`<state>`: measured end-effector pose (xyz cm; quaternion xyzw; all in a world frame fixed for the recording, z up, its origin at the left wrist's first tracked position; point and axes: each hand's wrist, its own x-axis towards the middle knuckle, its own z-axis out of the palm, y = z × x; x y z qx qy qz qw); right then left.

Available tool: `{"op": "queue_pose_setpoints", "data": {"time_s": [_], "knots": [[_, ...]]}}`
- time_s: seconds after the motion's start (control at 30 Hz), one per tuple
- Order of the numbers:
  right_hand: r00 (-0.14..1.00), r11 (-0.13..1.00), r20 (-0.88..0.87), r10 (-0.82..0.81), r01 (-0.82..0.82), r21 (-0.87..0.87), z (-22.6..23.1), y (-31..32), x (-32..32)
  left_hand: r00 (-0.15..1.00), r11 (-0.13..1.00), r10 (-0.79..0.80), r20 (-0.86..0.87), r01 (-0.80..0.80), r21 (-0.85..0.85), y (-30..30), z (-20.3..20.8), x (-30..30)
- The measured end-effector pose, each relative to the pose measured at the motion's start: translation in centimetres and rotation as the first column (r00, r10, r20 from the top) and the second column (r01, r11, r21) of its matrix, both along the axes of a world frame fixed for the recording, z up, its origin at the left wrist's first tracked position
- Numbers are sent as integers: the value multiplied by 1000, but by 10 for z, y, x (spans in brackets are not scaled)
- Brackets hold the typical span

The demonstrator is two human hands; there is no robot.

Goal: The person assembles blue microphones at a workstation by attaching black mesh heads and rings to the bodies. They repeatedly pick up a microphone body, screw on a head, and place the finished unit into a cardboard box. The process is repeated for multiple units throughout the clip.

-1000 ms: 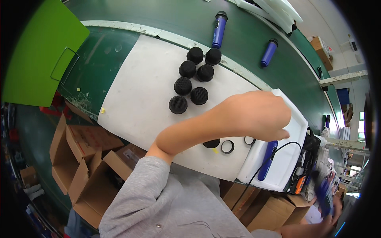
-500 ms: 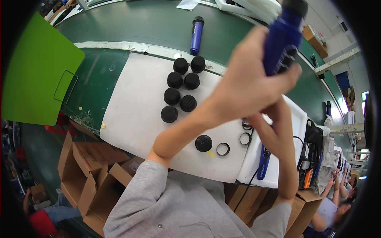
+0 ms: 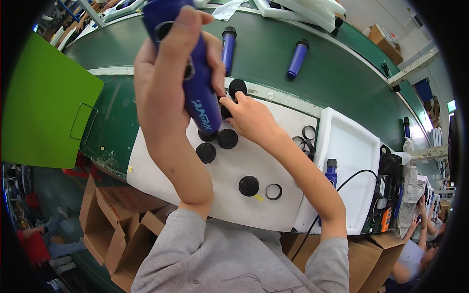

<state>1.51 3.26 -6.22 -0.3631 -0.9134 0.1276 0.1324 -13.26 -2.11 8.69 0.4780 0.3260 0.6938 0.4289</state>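
Blue body, dark print aside: the held microphone (image 3: 200,88) sits in the left hand (image 3: 166,78), over the 11 o'clock part of the white sheet (image 3: 220,207) (clock centred on the sheet, 12 at its far edge). Left fingers curled firmly around the barrel, lower end free and slanting toward 5 o'clock. Its upper end runs out of view; cannot tell whether a head is fitted.

Right hand (image 3: 254,117): at 1 o'clock, fingers partly bent, tips at a black grille head (image 3: 237,88) and its neighbour just below. Contact looks likely; whether anything is pinched cannot be told.

State of work, judged from the layout. Done, apparently: two microphones on the green bench, one at 12 o'clock (image 3: 228,49) and one at 1 o'clock (image 3: 297,58), both with black heads on. Not done: several grille heads stand loose at 11 to 12 o'clock, some partly hidden by the left hand and barrel, so no full count; a lone head (image 3: 249,186) at 4 to 5 o'clock; a loose black ring (image 3: 274,192) at 4; more rings (image 3: 308,133) near 2 to 3. White tray (image 3: 349,117) at 3 o'clock bears another blue microphone (image 3: 331,171), no round head visible, partly behind the right forearm.
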Motion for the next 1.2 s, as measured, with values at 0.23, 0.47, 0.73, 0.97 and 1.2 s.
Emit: {"op": "queue_pose_setpoints", "data": {"time_s": [0.23, 0.47, 0.73, 0.97, 1.2], "knots": [[882, 971, -467, -62, -54, -231, 55, 33, 66, 978, 1000, 1, -208, 4, 22, 0, 0, 30], [267, 664, -826, -497, -496, -560, 71, 26, 137, 973, 995, -96, -211, 86, -57, -2, 3, 39], [908, 860, -262, -328, 173, -479, 76, 30, 167, 929, 980, -185, -322, 150, -132, 5, 0, 47], [876, 891, 317, -364, 427, -157, 38, 20, 169, 891, 971, -202, -408, 127, -204, 11, -4, 56], [873, 896, 382, -304, 398, -195, 26, 18, 164, 896, 975, -157, -415, 76, -207, 16, -10, 67]]}}
